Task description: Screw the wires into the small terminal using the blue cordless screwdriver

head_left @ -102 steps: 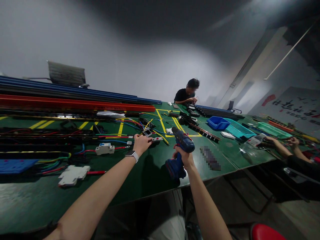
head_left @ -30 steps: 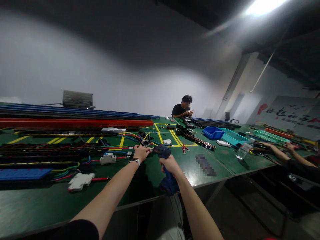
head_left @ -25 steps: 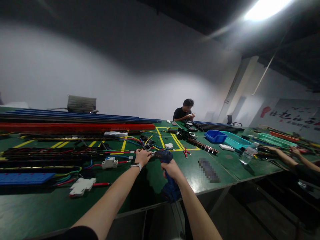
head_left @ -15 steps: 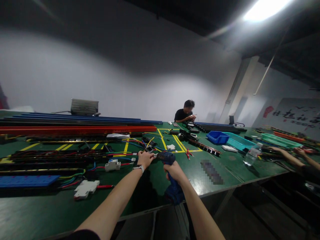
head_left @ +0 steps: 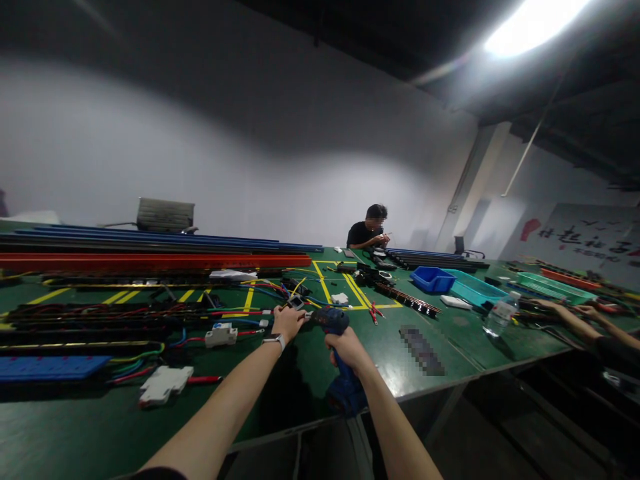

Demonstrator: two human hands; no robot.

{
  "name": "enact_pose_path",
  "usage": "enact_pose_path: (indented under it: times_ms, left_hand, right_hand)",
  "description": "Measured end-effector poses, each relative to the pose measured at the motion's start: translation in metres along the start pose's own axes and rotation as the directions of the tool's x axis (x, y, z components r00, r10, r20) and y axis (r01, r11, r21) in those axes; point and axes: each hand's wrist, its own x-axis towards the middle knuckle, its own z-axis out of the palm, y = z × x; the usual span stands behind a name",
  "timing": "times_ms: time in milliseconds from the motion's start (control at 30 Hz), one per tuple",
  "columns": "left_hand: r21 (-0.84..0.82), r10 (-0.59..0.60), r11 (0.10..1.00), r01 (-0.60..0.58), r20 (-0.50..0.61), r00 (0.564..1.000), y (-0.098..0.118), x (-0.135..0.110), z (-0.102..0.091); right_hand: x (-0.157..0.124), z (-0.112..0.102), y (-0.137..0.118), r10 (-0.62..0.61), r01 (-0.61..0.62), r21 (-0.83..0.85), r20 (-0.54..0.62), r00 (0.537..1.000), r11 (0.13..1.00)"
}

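Note:
My right hand (head_left: 350, 348) is wrapped round the grip of a blue cordless drill (head_left: 346, 392), whose nose points left. Just ahead of that nose, my left hand (head_left: 289, 324) is closed on a small part with a dark square face (head_left: 296, 302); its kind is hard to make out. Coloured wires (head_left: 280, 288) run to that part from the left. A white circuit breaker (head_left: 221, 335) with a red lead lies left of my left hand. Nearer the table's front edge lies another white breaker-like block (head_left: 165, 385).
Long orange (head_left: 150, 261) and blue strips lie at the back left. Red-handled pliers (head_left: 374, 312), a blue bin (head_left: 434, 279), a teal tray (head_left: 475, 289) and a water bottle (head_left: 501, 315) are to the right. One person (head_left: 367, 232) sits across; another's arms (head_left: 575, 320) reach in at right.
The view has shifted slightly. Both hands keep their hold, with the drill nose still beside the left hand's fingers.

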Motion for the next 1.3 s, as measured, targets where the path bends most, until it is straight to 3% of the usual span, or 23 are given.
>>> enact_pose_path:
  times_ms: [767, 1300]
  left_hand:
    - [0.005, 0.011, 1.000, -0.011, -0.032, 0.999, -0.005, 0.000, 0.005]
    - [-0.002, 0.001, 1.000, -0.001, 0.025, 1.000, -0.002, 0.000, 0.000]
  right_hand:
    - [-0.005, 0.003, -0.007, 0.020, -0.020, -0.013, -0.012, 1.000, 1.000]
    - [0.000, 0.000, -0.001, 0.020, -0.020, -0.001, -0.001, 1.000, 1.000]
